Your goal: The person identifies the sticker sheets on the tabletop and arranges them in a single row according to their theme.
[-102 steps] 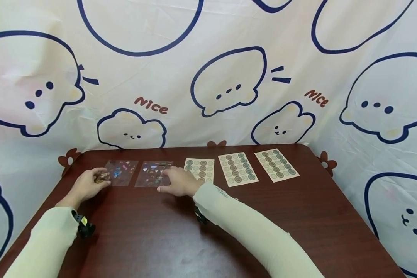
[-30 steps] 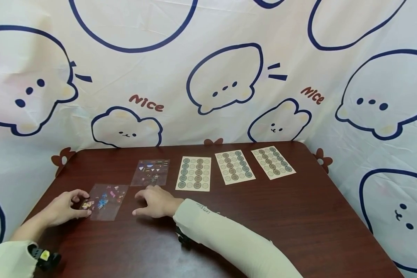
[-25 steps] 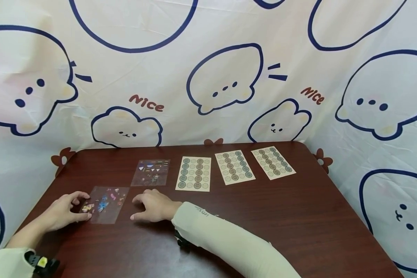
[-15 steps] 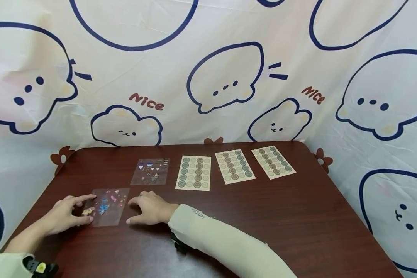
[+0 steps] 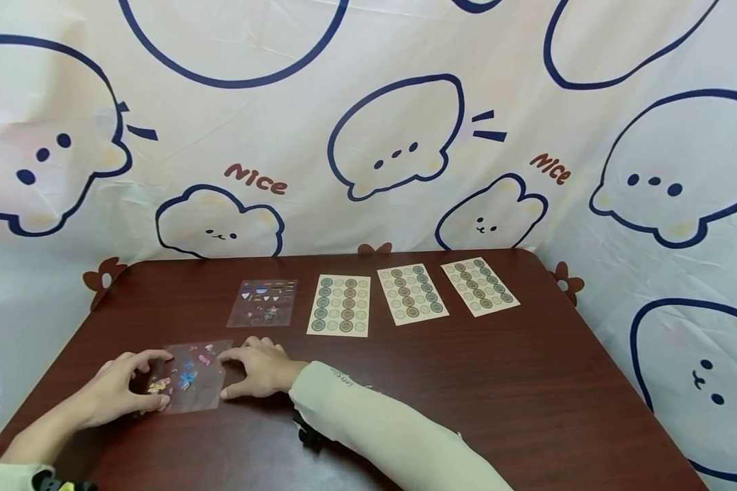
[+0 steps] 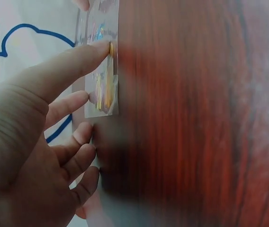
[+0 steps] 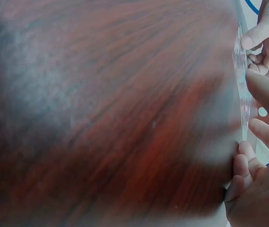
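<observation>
A small clear plastic bag (image 5: 200, 395) with pink, blue and yellow pieces in it lies at the left front in the head view. My left hand (image 5: 113, 385) holds its left end, thumb on the near side and index finger on the far side, around the yellow pieces. In the left wrist view the left thumb (image 6: 103, 47) rests over the clear bag (image 6: 91, 111). My right hand (image 5: 261, 368) has thumb and index finger spread at the bag's right edge, the other fingers relaxed. In the right wrist view the bag (image 7: 242, 75) shows nearly edge-on between both hands.
A second clear bag (image 5: 239, 317) with small dark and white pieces lies farther back. To its right are three cream sheets of round printed stickers: one sheet (image 5: 339, 305), a middle sheet (image 5: 413, 294) and a tilted sheet (image 5: 480, 286). A patterned cloth (image 5: 393, 41) hangs behind the brown table (image 5: 467, 382).
My left hand has brought the clear bag from the back row toward me, then a little right. My right hand has come from the second bag to the first bag's right edge.
</observation>
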Action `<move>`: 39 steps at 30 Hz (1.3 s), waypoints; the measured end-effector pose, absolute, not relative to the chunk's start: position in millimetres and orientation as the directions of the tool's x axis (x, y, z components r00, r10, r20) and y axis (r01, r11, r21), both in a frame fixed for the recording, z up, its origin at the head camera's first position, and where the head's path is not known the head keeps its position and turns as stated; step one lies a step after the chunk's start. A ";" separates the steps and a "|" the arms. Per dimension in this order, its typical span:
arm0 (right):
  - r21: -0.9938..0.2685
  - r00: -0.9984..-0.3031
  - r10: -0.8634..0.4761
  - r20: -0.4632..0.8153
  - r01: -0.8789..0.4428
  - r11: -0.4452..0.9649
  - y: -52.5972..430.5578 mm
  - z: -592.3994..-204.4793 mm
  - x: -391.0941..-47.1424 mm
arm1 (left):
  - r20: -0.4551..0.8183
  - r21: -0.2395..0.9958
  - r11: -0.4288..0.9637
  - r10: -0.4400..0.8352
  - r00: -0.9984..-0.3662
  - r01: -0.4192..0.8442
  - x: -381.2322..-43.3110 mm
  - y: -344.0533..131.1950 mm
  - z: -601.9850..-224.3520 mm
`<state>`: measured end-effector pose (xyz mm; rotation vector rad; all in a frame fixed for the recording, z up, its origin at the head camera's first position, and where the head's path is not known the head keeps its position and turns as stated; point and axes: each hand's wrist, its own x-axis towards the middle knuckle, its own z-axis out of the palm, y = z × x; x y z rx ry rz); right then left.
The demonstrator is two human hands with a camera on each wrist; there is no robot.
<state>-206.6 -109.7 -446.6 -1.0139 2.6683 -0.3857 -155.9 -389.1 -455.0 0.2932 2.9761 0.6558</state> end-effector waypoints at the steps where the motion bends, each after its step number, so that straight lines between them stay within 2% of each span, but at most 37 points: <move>1: -0.328 -0.727 -0.672 -0.145 -0.605 0.726 -110.2 -446.8 -206.6 | -0.036 0.428 0.887 0.209 -0.977 0.174 -154.9 -388.3 -455.0; 12: -0.255 -0.781 -0.605 -0.153 -0.561 0.788 -123.1 -448.6 -200.8 | -0.018 0.574 0.784 0.301 -0.953 0.237 -150.1 -396.5 -458.5; 24: -0.281 -0.808 -0.576 -0.123 -0.528 0.801 -120.4 -454.1 -197.6 | -0.069 0.540 0.816 0.285 -0.956 0.204 -150.8 -395.6 -462.9; 39: -0.283 -0.834 -0.543 -0.098 -0.500 0.818 -123.0 -454.5 -194.9 | -0.061 0.526 0.824 0.282 -0.957 0.210 -153.7 -397.3 -463.5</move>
